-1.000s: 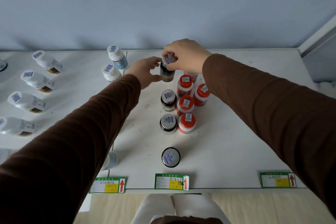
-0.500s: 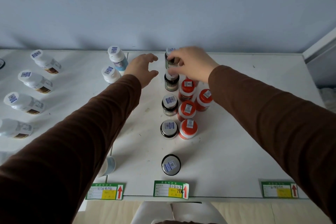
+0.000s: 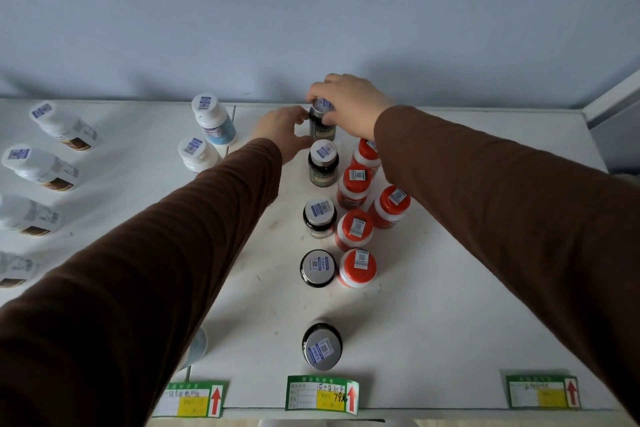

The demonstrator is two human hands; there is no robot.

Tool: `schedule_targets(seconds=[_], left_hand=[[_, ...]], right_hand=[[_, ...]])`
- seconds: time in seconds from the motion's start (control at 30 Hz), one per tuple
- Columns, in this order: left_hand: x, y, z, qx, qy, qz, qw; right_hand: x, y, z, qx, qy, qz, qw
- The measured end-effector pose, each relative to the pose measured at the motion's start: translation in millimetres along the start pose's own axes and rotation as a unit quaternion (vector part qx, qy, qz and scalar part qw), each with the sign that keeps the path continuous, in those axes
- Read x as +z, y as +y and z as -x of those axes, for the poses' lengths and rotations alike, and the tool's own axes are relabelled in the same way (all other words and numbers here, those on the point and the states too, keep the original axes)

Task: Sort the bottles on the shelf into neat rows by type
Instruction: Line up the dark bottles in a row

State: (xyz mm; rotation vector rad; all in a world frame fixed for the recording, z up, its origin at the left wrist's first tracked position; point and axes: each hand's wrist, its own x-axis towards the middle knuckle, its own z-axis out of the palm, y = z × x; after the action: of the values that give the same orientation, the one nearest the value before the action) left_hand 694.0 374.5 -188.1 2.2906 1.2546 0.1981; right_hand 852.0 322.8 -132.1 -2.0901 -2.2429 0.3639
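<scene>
A column of dark bottles with silver lids runs down the middle of the white shelf [image 3: 450, 288]. My right hand [image 3: 349, 102] grips the lid of the rearmost dark bottle [image 3: 322, 125], which stands upright near the back wall. My left hand [image 3: 282, 132] curls beside that bottle on its left, fingers touching or nearly touching its side. The second dark bottle [image 3: 323, 165] stands just in front. Several red-capped bottles [image 3: 356, 229] stand in a column to the right. The front dark bottle [image 3: 322, 347] stands alone near the shelf edge.
Two white-capped bottles [image 3: 211, 118] stand at the back left of the centre. Several white bottles [image 3: 62, 128] stand in a column at the far left. Green price tags [image 3: 322, 395] hang on the front edge. A small bottle [image 3: 197, 347] is half hidden under my left sleeve.
My right hand carried a dark bottle from in front of the row to the back, near the wall. My left hand opened, then closed in beside the bottle again.
</scene>
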Motion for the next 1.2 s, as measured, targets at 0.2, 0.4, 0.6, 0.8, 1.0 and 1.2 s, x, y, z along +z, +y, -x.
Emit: schedule_targets(seconds=[0.2,0.4,0.6,0.8,1.0,1.2], left_hand=[[-9,1,1,0.022,0.033,0.057,0.998],[-54,23,20,0.055,0.020,0.347,0.936],[-76,40,44,0.041,-0.149,0.623,0.767],[-73,52,57,0.032,-0.202,0.667,0.717],[-73,57,58,0.063,-0.169,0.637,0.749],[-72,60,43,0.045,-0.018,0.457,0.888]], right_hand=[[-26,3,6,0.006,0.041,-0.039,0.998],[-79,-4,27,0.076,0.141,-0.245,0.956],[-108,-20,46,0.105,0.176,-0.413,0.887],[-108,-26,60,0.110,0.208,-0.443,0.865],[-109,-19,67,0.086,0.171,-0.410,0.892],[-105,-15,54,0.065,0.145,-0.249,0.955]])
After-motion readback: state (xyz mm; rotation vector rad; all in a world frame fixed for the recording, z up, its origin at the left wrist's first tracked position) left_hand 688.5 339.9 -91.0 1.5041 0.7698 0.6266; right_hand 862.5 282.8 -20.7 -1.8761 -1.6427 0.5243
